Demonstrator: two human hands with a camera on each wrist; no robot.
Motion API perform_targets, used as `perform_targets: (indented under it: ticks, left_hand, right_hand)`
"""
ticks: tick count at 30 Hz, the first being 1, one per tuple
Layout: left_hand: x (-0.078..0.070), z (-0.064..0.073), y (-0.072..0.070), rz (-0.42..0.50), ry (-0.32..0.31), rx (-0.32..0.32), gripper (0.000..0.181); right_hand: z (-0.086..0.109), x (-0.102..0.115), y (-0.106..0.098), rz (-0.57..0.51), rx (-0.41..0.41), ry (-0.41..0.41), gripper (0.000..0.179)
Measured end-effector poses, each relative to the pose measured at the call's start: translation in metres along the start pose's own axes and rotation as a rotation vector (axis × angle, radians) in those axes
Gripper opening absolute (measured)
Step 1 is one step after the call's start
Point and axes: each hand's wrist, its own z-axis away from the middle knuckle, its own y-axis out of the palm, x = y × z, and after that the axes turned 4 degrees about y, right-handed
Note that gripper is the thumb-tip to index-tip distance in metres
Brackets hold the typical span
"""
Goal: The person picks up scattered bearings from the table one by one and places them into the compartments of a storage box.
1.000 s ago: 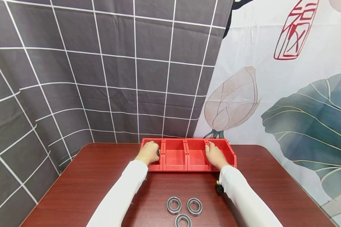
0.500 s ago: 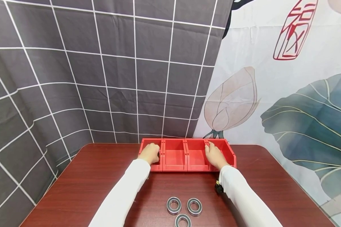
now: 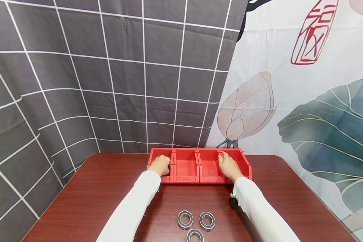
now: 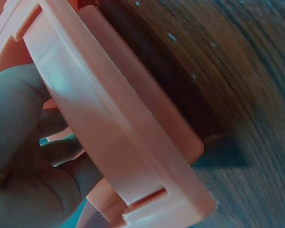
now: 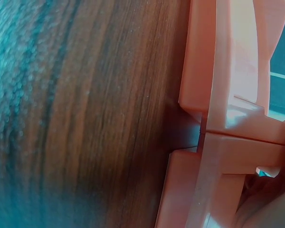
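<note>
A row of red plastic bins [image 3: 186, 168] stands at the back of the table. My left hand [image 3: 159, 165] is down in the leftmost bin, its fingers curled. A dark edge of a bearing [image 3: 169, 166] shows beside the thumb; the rest is hidden by the hand. In the left wrist view the bin's front wall [image 4: 85, 104] partly covers the fingers. My right hand [image 3: 229, 166] grips the divider between the two rightmost bins. Only a little of that hand shows at the right wrist view's lower corner. Three bearings, one [image 3: 185, 220] among them, lie on the table between my forearms.
The reddish-brown wooden table [image 3: 87, 195] reaches out to both sides of the bins. A grey gridded cloth [image 3: 121, 77] hangs behind, with a printed floral cloth [image 3: 260, 50] on the right. A small black object [image 3: 233, 201] sits under my right wrist.
My left hand has shifted slightly right and lower into the leftmost bin, and the bearing it holds shows less. The right hand and the three bearings on the table stay put.
</note>
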Motion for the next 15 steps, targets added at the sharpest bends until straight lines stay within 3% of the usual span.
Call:
perform_targets:
  ticks: [15]
  left_hand:
    - [0.0021,0.0032,-0.0026,0.044,-0.019,0.027,0.012]
  right_hand:
    - [0.0021,0.0026,-0.0019,-0.011,0.026,0.024,0.063]
